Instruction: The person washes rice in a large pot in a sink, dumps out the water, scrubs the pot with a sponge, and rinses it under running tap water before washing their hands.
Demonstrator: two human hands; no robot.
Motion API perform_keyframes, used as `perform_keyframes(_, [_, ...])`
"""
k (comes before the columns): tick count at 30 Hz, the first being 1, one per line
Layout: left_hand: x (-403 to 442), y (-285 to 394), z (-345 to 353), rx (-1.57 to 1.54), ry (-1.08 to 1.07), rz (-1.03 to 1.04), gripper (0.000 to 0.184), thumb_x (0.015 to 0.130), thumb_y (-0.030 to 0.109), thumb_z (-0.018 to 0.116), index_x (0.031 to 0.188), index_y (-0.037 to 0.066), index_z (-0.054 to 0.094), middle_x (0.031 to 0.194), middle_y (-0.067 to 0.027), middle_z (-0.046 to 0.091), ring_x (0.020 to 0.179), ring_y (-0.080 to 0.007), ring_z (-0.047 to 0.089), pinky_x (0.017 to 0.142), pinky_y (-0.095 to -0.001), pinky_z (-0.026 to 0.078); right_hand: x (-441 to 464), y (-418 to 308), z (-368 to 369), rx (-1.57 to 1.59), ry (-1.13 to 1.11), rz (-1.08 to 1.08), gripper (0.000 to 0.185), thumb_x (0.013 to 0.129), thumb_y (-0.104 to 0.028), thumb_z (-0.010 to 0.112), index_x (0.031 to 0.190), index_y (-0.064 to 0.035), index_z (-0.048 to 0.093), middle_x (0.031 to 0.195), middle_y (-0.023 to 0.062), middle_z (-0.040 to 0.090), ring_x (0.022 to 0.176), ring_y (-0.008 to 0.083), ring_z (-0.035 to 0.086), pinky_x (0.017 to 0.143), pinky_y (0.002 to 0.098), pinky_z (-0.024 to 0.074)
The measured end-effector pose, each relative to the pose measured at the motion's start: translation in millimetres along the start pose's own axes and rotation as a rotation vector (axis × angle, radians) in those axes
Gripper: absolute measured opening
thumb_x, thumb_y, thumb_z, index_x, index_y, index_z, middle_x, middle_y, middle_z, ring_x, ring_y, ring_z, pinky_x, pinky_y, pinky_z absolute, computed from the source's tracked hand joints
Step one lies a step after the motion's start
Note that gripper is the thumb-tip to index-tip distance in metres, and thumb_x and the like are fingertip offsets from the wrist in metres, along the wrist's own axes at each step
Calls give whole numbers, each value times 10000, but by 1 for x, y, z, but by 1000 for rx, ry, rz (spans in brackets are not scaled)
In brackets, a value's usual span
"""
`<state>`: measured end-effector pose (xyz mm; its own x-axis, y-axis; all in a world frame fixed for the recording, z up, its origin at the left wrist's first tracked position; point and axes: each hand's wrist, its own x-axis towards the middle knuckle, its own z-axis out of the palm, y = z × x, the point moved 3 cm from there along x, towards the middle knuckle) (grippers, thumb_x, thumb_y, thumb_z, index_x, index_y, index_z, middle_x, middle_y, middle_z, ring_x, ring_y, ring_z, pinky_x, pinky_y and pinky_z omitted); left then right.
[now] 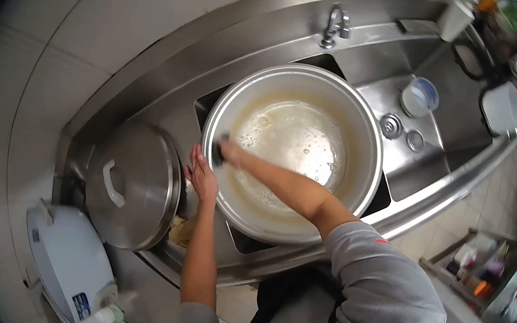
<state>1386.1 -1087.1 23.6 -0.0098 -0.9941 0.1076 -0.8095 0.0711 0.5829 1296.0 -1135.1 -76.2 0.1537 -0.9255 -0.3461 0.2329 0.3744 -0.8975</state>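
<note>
A person's right hand [231, 156] pinches a blurred dark scrubber [219, 148] inside a large metal pot [308, 83], set between the steel sink's [427, 141] front and back edges. The left hand [205, 182], grip spread, lies along the rim; a handled lid [133, 194] sits toward the sink's left end.
</note>
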Motion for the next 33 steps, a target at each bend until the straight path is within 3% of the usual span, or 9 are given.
perform_keyframes(4, [1, 0, -2, -6, -9, 3, 480, 893, 337, 125, 1208, 71, 369, 1257, -67, 353, 1183, -222, 290, 983, -434, 61, 42, -89, -96, 650, 804, -70, 388, 850, -283, 379, 913, 86, 479, 890, 167, 534, 809, 199, 496, 723, 340, 387])
perform_keyframes(8, [1, 2, -3, -60, 1, -8, 482, 894, 340, 133, 1204, 66, 379, 1253, -75, 356, 1180, -219, 296, 982, -433, 58, 46, -78, -102, 588, 922, -192, 305, 809, -211, 486, 928, 68, 459, 881, 173, 540, 808, 249, 512, 728, 339, 387])
perform_keyframes(15, [4, -5, -1, -179, -25, -29, 553, 879, 383, 64, 1212, 70, 374, 1252, -64, 357, 1195, -185, 261, 992, -382, 23, -136, -12, 38, -360, 147, -134, 462, 811, -223, 419, 1172, 50, 329, 1175, 275, 352, 1090, 394, 349, 908, 394, 295])
perform_keyframes(20, [4, 3, 1, -15, 36, -16, 425, 886, 313, 243, 1203, 65, 380, 1261, -62, 357, 1200, -186, 266, 995, -406, 56, -257, -7, -54, -789, -567, 26, 451, 833, -262, 385, 1177, 27, 336, 1220, 219, 335, 1121, 341, 337, 945, 371, 266])
perform_keyframes(22, [3, 1, 0, 32, 45, 2, 404, 875, 291, 304, 1200, 65, 382, 1258, -62, 364, 1199, -188, 272, 994, -415, 69, -268, -9, -125, -907, -1034, -457, 215, 807, -164, 392, 898, -5, 505, 955, 175, 481, 913, 290, 473, 822, 357, 387])
perform_keyframes(23, [4, 3, -1, 34, 51, -9, 401, 865, 282, 335, 1200, 66, 383, 1255, -61, 367, 1198, -190, 275, 994, -419, 75, -260, 12, -171, -1310, -1414, 20, 331, 812, -260, 431, 1075, -60, 458, 1086, 146, 469, 991, 274, 459, 855, 357, 363])
perform_keyframes(26, [3, 4, -4, 68, 61, 17, 417, 830, 261, 417, 1197, 65, 386, 1252, -61, 374, 1194, -198, 284, 993, -428, 84, -187, -61, -269, -1786, -977, 535, 268, 683, -286, 560, 871, -100, 610, 891, 62, 567, 924, 252, 494, 755, 386, 389])
perform_keyframes(31, [3, 4, -2, 45, 64, 36, 447, 789, 219, 488, 1192, 52, 391, 1247, -67, 380, 1189, -219, 295, 991, -435, 93, -40, -178, -143, -3231, -1088, -884, 415, 741, -189, 500, 1148, -220, 427, 1275, -32, 235, 1185, 207, 221, 975, 335, 230])
perform_keyframes(33, [4, 5, -4, 20, 55, 29, 445, 790, 212, 487, 1191, 46, 392, 1248, -70, 378, 1188, -227, 297, 991, -436, 93, -23, -188, -92, -3239, -1120, -1367, 490, 774, -179, 459, 1238, -249, 318, 1356, -52, 153, 1248, 160, 119, 1032, 297, 142])
